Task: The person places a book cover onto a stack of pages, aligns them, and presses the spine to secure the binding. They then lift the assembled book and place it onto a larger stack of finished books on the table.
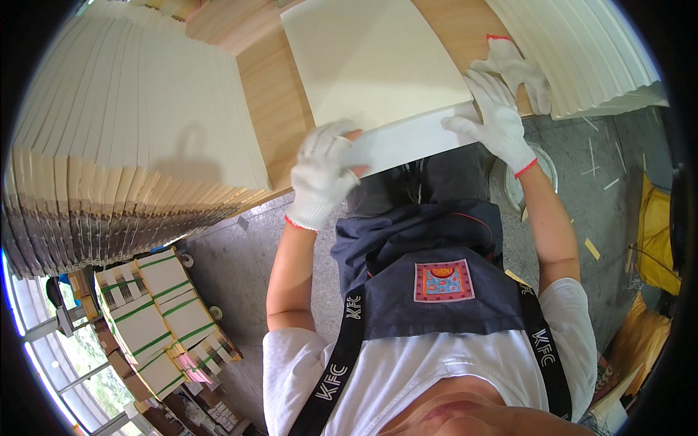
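Note:
A cream paper sheet (374, 54) lies on the wooden tabletop in front of me, with a white band (414, 138) along its near edge; I cannot tell whether this is a folded flap or the side of a stack. At the band's left end, my left hand (320, 174) is curled, thumb and forefinger tips bare through the white knit glove. They grip the end from both edges. My right hand (498, 120), also gloved, lies spread at the right corner, its thumb on the band. A spare white glove (520, 73) rests just beyond the right hand.
Tall piles of paper (138, 109) rise at the left, and another pile (582, 51) stands at the right. Below the table is a round bucket (545, 174). Paper scraps (592, 249) litter the floor. A strapped pallet load (156, 312) stands lower left, a yellow bag (654, 229) far right.

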Motion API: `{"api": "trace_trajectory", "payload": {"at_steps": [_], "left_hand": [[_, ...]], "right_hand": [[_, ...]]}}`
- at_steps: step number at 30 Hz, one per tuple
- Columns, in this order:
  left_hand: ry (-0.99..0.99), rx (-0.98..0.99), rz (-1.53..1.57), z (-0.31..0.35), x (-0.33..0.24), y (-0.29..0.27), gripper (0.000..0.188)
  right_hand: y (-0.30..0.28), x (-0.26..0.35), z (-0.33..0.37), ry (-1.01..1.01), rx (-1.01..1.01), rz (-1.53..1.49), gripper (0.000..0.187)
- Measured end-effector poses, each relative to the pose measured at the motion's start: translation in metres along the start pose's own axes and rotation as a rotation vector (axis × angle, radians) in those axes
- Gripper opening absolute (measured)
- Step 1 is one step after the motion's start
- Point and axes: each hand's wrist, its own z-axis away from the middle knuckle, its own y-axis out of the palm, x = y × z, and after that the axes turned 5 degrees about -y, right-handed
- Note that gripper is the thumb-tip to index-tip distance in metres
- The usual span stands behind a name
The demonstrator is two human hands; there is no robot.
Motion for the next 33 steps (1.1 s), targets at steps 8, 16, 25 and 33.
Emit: {"api": "trace_trajectory", "payload": {"at_steps": [8, 16, 25, 33], "left_hand": [[-0.118, 0.098, -0.038, -0.014, -0.02, -0.005, 0.071], [-0.095, 0.115, -0.11, -0.016, -0.026, -0.009, 0.071], [-0.06, 0.076, -0.279, -0.009, -0.044, -0.01, 0.052], [0.027, 0.046, -0.23, -0.026, -0.023, -0.004, 0.028]], "right_hand": [[-0.001, -0.001, 0.0, -0.019, -0.03, 0.004, 0.094], [-0.001, -0.001, 0.0, -0.022, -0.032, -0.012, 0.095], [-0.024, 0.009, -0.011, -0.286, -0.083, -0.112, 0.053], [-0.039, 0.02, -0.072, -0.452, 0.391, 0.1, 0.063]]}}
